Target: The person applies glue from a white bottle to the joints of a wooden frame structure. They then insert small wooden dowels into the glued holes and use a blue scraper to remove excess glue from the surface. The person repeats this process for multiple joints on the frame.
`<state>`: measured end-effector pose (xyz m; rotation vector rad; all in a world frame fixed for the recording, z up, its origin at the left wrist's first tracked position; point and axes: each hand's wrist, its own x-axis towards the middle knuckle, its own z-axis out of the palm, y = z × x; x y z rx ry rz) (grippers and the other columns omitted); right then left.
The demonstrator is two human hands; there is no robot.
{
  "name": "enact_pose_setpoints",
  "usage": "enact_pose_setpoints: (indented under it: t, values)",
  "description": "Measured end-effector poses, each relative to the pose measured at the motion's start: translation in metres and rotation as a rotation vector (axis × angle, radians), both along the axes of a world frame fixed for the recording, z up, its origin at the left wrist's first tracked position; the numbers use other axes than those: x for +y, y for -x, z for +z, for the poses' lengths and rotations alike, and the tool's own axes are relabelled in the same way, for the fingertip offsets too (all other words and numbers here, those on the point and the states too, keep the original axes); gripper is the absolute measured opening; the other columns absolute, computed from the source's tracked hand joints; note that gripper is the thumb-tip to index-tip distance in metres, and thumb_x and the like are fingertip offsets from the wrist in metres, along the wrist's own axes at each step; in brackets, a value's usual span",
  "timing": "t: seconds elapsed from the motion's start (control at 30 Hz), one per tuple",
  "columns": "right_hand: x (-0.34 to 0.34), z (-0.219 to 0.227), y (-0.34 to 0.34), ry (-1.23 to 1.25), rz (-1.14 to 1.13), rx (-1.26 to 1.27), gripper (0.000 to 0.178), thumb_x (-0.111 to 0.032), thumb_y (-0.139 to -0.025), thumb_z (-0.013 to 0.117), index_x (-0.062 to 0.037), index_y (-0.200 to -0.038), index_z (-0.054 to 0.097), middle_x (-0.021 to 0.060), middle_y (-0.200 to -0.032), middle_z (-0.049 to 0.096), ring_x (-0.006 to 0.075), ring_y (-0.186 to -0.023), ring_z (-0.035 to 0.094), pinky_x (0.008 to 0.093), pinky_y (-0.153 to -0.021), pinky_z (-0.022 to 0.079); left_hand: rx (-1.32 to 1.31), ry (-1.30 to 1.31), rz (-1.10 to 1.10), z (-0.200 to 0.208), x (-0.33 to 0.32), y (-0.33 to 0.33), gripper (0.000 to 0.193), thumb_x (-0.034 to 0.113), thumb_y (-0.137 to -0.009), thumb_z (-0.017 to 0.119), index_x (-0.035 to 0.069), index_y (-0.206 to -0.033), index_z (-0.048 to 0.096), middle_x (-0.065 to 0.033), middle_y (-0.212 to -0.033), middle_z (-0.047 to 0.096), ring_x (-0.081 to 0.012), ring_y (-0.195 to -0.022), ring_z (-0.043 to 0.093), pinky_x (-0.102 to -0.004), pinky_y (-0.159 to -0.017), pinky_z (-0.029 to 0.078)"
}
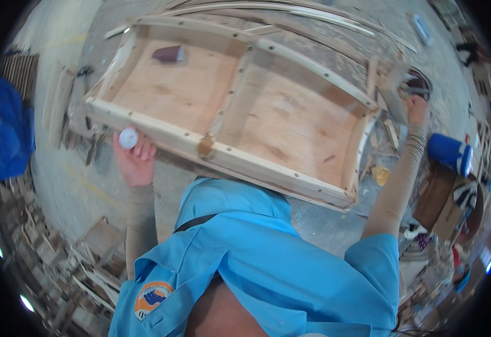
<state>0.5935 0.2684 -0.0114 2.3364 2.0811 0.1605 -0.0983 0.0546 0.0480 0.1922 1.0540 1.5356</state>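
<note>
The left hand (135, 162), by the near left side of the wooden frame (233, 90), curls around a white round object (128, 138), circular end up. The frame's long axis slants down rightward; past its right end, the right hand (418, 110) is curled, contents unclear.

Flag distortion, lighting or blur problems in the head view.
Head view: fisheye curvature bows the wooden frame's long edges; black vignetting fills the corners; bright lights glare at the lower-left rim; overall slightly hazy, with fine detail on the right hand soft.
</note>
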Motion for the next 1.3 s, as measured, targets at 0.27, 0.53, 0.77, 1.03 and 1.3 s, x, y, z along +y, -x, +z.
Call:
enact_pose_setpoints:
  t: [0.27, 0.53, 0.77, 1.03, 1.3]
  values:
    - [0.031, -0.029, -0.031, 0.241, 0.056, -0.157, 0.014, -0.015, -0.076, 0.066, -0.0025, -0.079, 0.071, 0.0197, -0.084, 0.067, 0.0365, -0.083, 0.066, 0.0451, -0.076, 0.052, 0.033, -0.043, 0.036, -0.008, -0.001, -0.002, 0.046, 0.050, -0.100, 0.032, 0.010, -0.104, 0.055, 0.0040, -0.058, 0.034, -0.0110, -0.050, 0.037, -0.0293, -0.055, 0.036]
    - [0.050, -0.047, -0.054, 0.303, -0.019, -0.146, 0.014, -0.014, -0.076, 0.065, -0.0009, -0.077, 0.069, 0.0234, -0.084, 0.066, 0.0377, -0.085, 0.066, 0.0470, -0.076, 0.052, 0.075, -0.049, 0.032, -0.009, 0.001, -0.003, 0.046, 0.049, -0.101, 0.030, 0.009, -0.104, 0.054, 0.0025, -0.058, 0.036, -0.0117, -0.050, 0.041, -0.0303, -0.056, 0.040]
    - [0.049, -0.046, -0.057, 0.244, 0.005, -0.209, 0.017, -0.016, -0.082, 0.061, -0.0007, -0.086, 0.065, 0.0227, -0.088, 0.066, 0.0395, -0.088, 0.064, 0.0488, -0.076, 0.051, 0.083, -0.006, 0.070, -0.003, 0.003, -0.009, 0.044, 0.046, -0.102, 0.028, 0.010, -0.102, 0.053, 0.0028, -0.057, 0.035, -0.0106, -0.047, 0.037, -0.0292, -0.056, 0.038]
    - [-0.022, 0.017, 0.044, -0.270, 0.066, -0.011, 0.011, -0.016, -0.091, 0.055, -0.0055, -0.094, 0.058, 0.0148, -0.092, 0.061, 0.0342, -0.088, 0.059, 0.0416, -0.072, 0.046, 0.069, -0.120, 0.019, -0.010, -0.008, -0.003, 0.037, 0.044, -0.100, 0.041, 0.009, -0.113, 0.049, -0.0040, -0.076, 0.051, -0.0153, -0.067, 0.052, -0.0324, -0.066, 0.046]
    - [-0.132, 0.048, 0.133, -0.392, -0.061, 0.610, 0.015, -0.014, -0.095, 0.055, -0.0006, -0.098, 0.059, 0.0050, -0.078, 0.058, 0.0123, -0.067, 0.055, 0.0275, -0.064, 0.045, 0.585, -0.235, -0.098, 0.010, -0.009, -0.024, 0.040, 0.005, -0.087, 0.065, 0.009, -0.116, 0.038, -0.0164, -0.112, 0.063, -0.0167, -0.100, 0.061, -0.0292, -0.083, 0.047]
